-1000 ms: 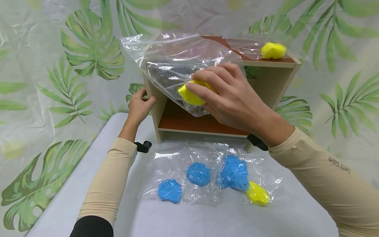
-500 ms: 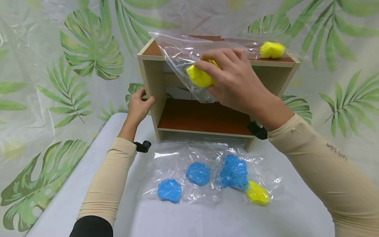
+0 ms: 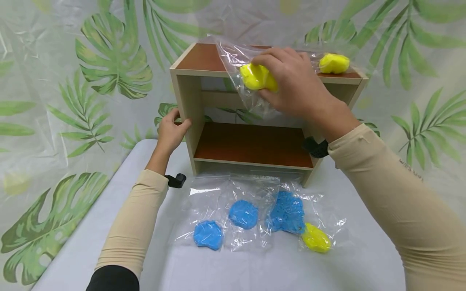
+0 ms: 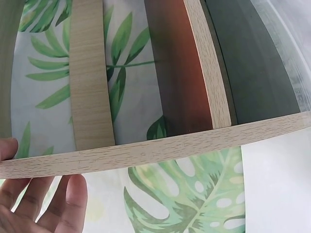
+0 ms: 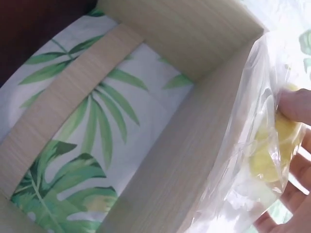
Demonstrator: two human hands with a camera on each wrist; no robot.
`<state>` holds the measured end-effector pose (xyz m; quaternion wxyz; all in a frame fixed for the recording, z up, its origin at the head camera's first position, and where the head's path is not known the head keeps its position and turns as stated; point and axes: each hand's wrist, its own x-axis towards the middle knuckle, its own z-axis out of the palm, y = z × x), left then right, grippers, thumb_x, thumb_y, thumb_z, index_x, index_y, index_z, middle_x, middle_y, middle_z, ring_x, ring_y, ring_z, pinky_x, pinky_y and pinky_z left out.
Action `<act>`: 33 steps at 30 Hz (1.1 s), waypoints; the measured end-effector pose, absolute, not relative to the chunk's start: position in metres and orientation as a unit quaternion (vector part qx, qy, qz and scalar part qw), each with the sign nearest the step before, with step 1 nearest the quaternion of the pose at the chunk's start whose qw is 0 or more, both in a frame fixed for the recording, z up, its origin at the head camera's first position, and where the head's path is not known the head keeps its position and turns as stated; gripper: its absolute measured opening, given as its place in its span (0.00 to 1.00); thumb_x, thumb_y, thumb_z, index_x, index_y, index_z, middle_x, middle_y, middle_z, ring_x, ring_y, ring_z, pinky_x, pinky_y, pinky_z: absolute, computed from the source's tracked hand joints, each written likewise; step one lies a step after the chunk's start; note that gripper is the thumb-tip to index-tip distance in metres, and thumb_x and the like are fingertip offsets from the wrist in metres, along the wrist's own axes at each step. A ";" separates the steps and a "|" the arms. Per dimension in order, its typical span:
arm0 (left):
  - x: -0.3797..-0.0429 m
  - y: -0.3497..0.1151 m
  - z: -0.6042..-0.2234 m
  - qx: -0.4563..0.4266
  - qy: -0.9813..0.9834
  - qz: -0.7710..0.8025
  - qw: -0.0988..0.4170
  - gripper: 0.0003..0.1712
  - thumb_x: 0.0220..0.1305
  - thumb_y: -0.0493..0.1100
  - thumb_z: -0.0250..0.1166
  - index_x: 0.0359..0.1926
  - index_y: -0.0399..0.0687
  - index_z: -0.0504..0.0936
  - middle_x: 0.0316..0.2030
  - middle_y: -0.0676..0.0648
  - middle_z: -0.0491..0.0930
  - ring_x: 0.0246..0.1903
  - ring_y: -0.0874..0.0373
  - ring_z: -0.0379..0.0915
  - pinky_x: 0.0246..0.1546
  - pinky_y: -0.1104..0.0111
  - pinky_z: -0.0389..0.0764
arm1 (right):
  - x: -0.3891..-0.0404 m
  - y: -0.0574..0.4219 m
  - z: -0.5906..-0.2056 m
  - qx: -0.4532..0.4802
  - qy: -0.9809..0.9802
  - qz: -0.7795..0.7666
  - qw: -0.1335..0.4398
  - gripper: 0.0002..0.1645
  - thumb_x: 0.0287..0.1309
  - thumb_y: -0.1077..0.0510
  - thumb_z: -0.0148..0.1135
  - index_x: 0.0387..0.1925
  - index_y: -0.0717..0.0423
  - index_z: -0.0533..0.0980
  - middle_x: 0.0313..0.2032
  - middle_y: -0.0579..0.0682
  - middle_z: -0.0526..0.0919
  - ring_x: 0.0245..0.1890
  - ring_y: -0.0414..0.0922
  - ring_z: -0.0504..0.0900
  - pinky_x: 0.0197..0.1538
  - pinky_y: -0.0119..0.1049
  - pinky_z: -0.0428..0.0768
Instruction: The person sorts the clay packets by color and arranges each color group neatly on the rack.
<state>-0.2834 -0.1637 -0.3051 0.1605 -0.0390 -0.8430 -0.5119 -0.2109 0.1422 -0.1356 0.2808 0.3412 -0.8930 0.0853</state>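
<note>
My right hand [image 3: 293,83] grips a clear zip bag by the yellow clay lump [image 3: 255,76] inside it, at the front top edge of a small wooden shelf unit [image 3: 255,161]. In the right wrist view the bag [image 5: 243,160] drapes beside the shelf's upper board, thumb and fingers around the yellow lump [image 5: 272,150]. My left hand [image 3: 172,128] holds the shelf's left side panel. The left wrist view shows the thumb on the panel's inner side and the fingers [image 4: 73,194] on its outer side. Another bagged yellow lump [image 3: 334,63] lies on the shelf top at right.
On the white tablecloth [image 3: 218,270] before the shelf lie bags with a blue lump [image 3: 208,235], a round blue lump [image 3: 243,214], a larger blue lump [image 3: 287,212] and a yellow lump [image 3: 316,238]. A leaf-patterned curtain [image 3: 116,56] hangs behind.
My right hand has moved up and slightly right with the bagged yellow clay, from before the shelf opening to its top front edge. The left hand has stayed on the side panel.
</note>
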 end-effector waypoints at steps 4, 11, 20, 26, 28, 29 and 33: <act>-0.284 -0.164 -0.306 -0.036 -0.842 -0.513 0.161 0.25 0.64 0.49 0.59 0.60 0.48 0.75 0.60 0.41 0.77 0.57 0.43 0.80 0.54 0.52 0.82 | -0.217 0.143 -0.132 0.329 -0.901 0.101 0.263 0.33 0.57 0.57 0.68 0.64 0.58 0.73 0.64 0.59 0.75 0.66 0.60 0.70 0.65 0.63 0.67; -0.285 -0.162 -0.307 -0.038 -0.839 -0.519 0.160 0.24 0.65 0.49 0.59 0.60 0.47 0.75 0.59 0.41 0.77 0.56 0.44 0.80 0.54 0.53 0.82 | -0.228 0.140 -0.133 0.325 -0.902 0.131 0.250 0.32 0.58 0.56 0.64 0.65 0.60 0.73 0.64 0.61 0.75 0.63 0.61 0.70 0.67 0.60 0.67; -0.287 -0.164 -0.309 -0.036 -0.834 -0.527 0.159 0.24 0.65 0.50 0.59 0.60 0.48 0.76 0.59 0.43 0.77 0.57 0.46 0.79 0.54 0.53 0.82 | -0.241 0.139 -0.133 0.263 -0.917 0.176 0.243 0.30 0.63 0.52 0.61 0.64 0.59 0.72 0.64 0.57 0.72 0.60 0.55 0.73 0.67 0.46 0.74; -0.286 -0.164 -0.308 -0.033 -0.837 -0.523 0.158 0.24 0.65 0.49 0.59 0.60 0.48 0.76 0.59 0.43 0.77 0.56 0.45 0.79 0.55 0.52 0.82 | -0.248 0.138 -0.133 0.245 -0.923 0.182 0.235 0.28 0.65 0.51 0.60 0.63 0.61 0.72 0.63 0.57 0.75 0.59 0.54 0.73 0.66 0.47 0.73; -0.286 -0.164 -0.308 -0.033 -0.837 -0.524 0.157 0.24 0.65 0.49 0.59 0.61 0.48 0.75 0.59 0.42 0.77 0.57 0.45 0.79 0.55 0.52 0.82 | -0.250 0.138 -0.133 0.240 -0.924 0.188 0.230 0.28 0.65 0.51 0.59 0.62 0.60 0.73 0.63 0.58 0.74 0.59 0.55 0.73 0.65 0.47 0.73; -0.286 -0.164 -0.309 -0.033 -0.837 -0.524 0.156 0.24 0.65 0.49 0.59 0.61 0.49 0.75 0.59 0.42 0.77 0.57 0.45 0.79 0.55 0.52 0.81 | -0.252 0.138 -0.132 0.237 -0.925 0.191 0.227 0.27 0.65 0.51 0.58 0.62 0.60 0.74 0.63 0.58 0.74 0.60 0.55 0.73 0.65 0.47 0.73; -0.286 -0.164 -0.309 -0.034 -0.837 -0.523 0.156 0.24 0.65 0.49 0.59 0.61 0.48 0.75 0.59 0.42 0.77 0.57 0.45 0.79 0.55 0.52 0.81 | -0.257 0.137 -0.130 0.231 -0.927 0.198 0.218 0.27 0.66 0.50 0.56 0.62 0.59 0.75 0.63 0.60 0.72 0.59 0.56 0.72 0.62 0.48 0.73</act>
